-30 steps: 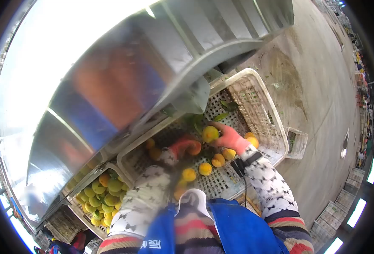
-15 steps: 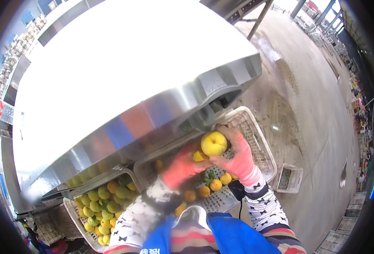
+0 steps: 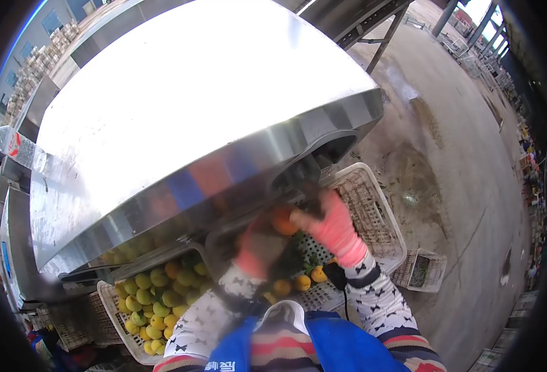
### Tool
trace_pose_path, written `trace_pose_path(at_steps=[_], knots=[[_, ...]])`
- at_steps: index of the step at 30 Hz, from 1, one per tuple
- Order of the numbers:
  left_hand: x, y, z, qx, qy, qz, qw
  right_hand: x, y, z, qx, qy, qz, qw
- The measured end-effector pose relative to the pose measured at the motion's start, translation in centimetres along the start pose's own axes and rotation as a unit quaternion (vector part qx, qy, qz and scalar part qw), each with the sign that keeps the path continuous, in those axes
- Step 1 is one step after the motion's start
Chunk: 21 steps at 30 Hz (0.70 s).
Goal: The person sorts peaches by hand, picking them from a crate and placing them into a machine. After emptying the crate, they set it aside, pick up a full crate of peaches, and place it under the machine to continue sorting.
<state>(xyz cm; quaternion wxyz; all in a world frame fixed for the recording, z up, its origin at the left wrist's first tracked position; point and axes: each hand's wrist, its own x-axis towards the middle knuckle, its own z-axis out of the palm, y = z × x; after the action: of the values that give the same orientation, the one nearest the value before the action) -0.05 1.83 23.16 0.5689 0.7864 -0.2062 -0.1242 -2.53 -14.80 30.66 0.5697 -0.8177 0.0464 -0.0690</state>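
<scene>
An orange-red peach (image 3: 284, 221) is between my two pink-gloved hands, above the crate in front of me. My right hand (image 3: 336, 230) has its thumb at the peach's right side, its fingers apart and pointing up under the metal edge. Left of the peach, my left hand (image 3: 256, 248) is smeared by motion and its fingers do not show clearly. Below my hands, several orange-yellow peaches (image 3: 302, 283) and some green leaves lie in the perforated crate (image 3: 382, 214).
A shiny metal table (image 3: 205, 93) fills the upper left, its edge overhanging the crates. At lower left another crate (image 3: 120, 322) holds many yellow-green peaches (image 3: 159, 297). A small crate (image 3: 433, 268) stands on the concrete floor at right. A plastic bottle (image 3: 22, 147) lies far left.
A yellow peach showed clearly in my right hand's grip earlier; now an orange-red one is between the hands. My right hand has shifted slightly left, its fingers spread.
</scene>
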Motion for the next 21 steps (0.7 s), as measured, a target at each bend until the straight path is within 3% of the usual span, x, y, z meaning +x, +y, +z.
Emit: trace_pose_path(at_steps=[2,4,6,9,12,15,17,20,21], knots=[[-0.4,1.0,0.4,-0.158,0.031,0.043,0.986,-1.5,2.5,1.0,0.120,-0.063,0.015,0.991],[-0.5,1.4,1.0,-0.402,0.031,-0.020,0.915,-2.7,3.8,0.6,0.024,-0.046,-0.049,0.997],[-0.1,1.6,1.1,-0.682,0.003,-0.177,0.710,-2.9,4.1,0.1,-0.051,-0.038,-0.096,0.993],[-0.5,2.5,0.4,-0.479,-0.027,-0.109,0.871,-3.2,3.5,-0.1,-0.129,-0.027,-0.106,0.986],[-0.1,2.6,0.8,-0.503,-0.023,-0.107,0.858,-3.2,3.0,-0.1,-0.148,-0.010,-0.082,0.985],[0.4,0.7,0.8,-0.690,-0.077,-0.122,0.709,-1.6,2.4,-1.6,-0.085,-0.055,-0.103,0.990],[0.9,0.8,0.4,-0.676,-0.113,-0.131,0.716,-0.6,1.1,-2.7,-0.085,-0.127,-0.119,0.981],[1.9,2.9,0.2,-0.658,-0.107,-0.148,0.731,1.0,1.1,-2.0,-0.174,-0.088,-0.129,0.972],[2.3,3.6,0.3,-0.652,-0.095,-0.152,0.736,2.0,1.5,-1.5,-0.226,-0.007,-0.109,0.968]])
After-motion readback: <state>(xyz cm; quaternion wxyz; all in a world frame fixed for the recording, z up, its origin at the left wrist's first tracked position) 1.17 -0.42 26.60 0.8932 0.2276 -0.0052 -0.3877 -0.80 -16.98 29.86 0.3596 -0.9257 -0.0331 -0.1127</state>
